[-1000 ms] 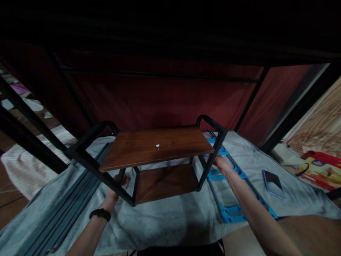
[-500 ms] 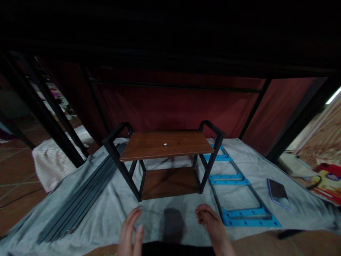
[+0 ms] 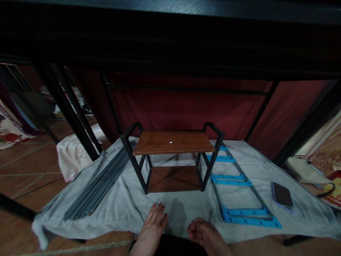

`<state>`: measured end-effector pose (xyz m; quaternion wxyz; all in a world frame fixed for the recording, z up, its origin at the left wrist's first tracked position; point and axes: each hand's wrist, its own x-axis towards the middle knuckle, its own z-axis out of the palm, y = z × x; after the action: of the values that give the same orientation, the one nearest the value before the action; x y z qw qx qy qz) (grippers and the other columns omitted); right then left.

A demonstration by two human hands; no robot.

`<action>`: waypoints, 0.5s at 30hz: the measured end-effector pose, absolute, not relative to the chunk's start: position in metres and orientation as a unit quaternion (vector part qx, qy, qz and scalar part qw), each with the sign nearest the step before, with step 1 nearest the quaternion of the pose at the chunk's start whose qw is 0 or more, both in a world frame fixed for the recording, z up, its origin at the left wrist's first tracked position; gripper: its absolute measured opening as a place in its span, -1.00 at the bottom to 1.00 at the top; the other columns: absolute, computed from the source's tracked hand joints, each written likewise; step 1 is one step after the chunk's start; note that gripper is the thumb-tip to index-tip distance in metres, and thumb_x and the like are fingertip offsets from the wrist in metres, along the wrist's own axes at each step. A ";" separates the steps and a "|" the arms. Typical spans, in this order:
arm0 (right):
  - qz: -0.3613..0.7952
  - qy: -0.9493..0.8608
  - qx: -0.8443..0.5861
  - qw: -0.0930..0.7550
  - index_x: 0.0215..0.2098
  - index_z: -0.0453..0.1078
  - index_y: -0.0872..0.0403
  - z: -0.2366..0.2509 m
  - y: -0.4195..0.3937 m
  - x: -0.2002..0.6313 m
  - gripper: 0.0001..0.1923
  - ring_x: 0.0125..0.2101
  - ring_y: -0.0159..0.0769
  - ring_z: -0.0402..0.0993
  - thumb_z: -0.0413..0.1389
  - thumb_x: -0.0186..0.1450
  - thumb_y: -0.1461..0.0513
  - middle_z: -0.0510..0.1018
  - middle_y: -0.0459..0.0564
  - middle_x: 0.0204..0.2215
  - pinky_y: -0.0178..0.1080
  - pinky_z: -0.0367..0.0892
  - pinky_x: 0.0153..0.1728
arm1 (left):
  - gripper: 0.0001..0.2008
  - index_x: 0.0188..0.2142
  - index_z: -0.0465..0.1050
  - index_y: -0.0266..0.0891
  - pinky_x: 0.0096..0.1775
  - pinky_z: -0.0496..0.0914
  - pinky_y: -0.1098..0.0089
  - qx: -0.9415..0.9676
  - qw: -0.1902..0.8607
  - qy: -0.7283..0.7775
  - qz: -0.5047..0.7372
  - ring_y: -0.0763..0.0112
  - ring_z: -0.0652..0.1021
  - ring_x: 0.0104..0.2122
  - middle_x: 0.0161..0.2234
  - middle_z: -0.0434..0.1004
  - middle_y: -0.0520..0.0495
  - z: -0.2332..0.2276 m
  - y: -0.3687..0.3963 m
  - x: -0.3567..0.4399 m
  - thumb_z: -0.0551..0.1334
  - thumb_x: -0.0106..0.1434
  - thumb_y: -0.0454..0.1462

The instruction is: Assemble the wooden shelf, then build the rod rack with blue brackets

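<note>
A small two-tier rack with a brown wood-look top shelf (image 3: 174, 142), black side frames and rounded handles stands upright on a grey cloth (image 3: 128, 213). A small white spot shows on its top. My left hand (image 3: 155, 222) is in front of the rack over the cloth edge, fingers stretched out, holding nothing. To its right, my right hand (image 3: 204, 233) has its fingers curled inward; whether anything lies inside them I cannot make out. Neither hand touches the rack. The lower shelf (image 3: 174, 179) is partly in shadow.
Grey tubes (image 3: 101, 183) lie bundled at left. Blue-and-grey ladder-like frames (image 3: 250, 215) lie at right, with a phone (image 3: 282, 197) beyond. A dark beam (image 3: 170, 39) spans overhead; black posts and a red cloth (image 3: 186, 110) stand around. A striped cloth (image 3: 76, 154) hangs at left.
My left hand has moved right and forward, toward the rack's front, its fingers stretched out. My right hand has drawn slightly down and left. The view has shifted a little; the rack still stands.
</note>
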<state>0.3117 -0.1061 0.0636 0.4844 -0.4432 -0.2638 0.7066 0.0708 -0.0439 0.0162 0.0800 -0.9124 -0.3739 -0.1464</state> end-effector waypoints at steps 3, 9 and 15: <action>0.637 -0.292 -0.470 0.536 -0.55 0.44 0.00 0.052 -0.118 0.317 -0.58 -0.43 -0.28 0.37 0.26 0.08 -0.15 0.46 -0.06 -0.52 -0.21 0.28 -0.28 | -0.58 -0.07 0.53 -0.14 0.24 0.23 0.20 -0.940 -0.009 -0.333 -0.075 0.28 0.54 -0.02 -0.08 0.59 -0.10 0.028 -0.048 0.076 0.06 0.23 -0.52; 0.561 -0.338 -0.558 0.509 -0.56 0.36 -0.04 0.038 -0.135 0.312 -0.53 -0.38 -0.17 0.37 0.08 0.20 -0.22 0.47 -0.03 -0.49 -0.12 0.29 -0.19 | -0.76 -0.22 0.50 -0.25 0.07 0.30 0.25 -0.963 -0.007 -0.267 -0.046 0.26 0.54 -0.13 -0.19 0.57 -0.15 0.050 -0.044 0.111 0.11 0.27 -0.50; 0.386 -0.471 -0.614 0.502 -0.02 0.42 -0.04 0.030 -0.123 0.298 -0.63 0.09 -0.10 0.34 0.08 0.27 0.01 0.49 0.04 0.04 -0.02 0.15 0.21 | -0.86 -0.19 0.49 -0.26 0.00 0.31 0.29 -0.980 0.021 -0.183 -0.076 0.31 0.52 -0.14 -0.21 0.57 -0.09 0.054 -0.035 0.126 0.17 0.32 -0.41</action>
<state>0.2982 -0.1227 0.0304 0.5024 -0.6141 -0.4710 0.3855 0.1260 -0.0348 0.0538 0.0205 -0.9799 -0.1832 -0.0762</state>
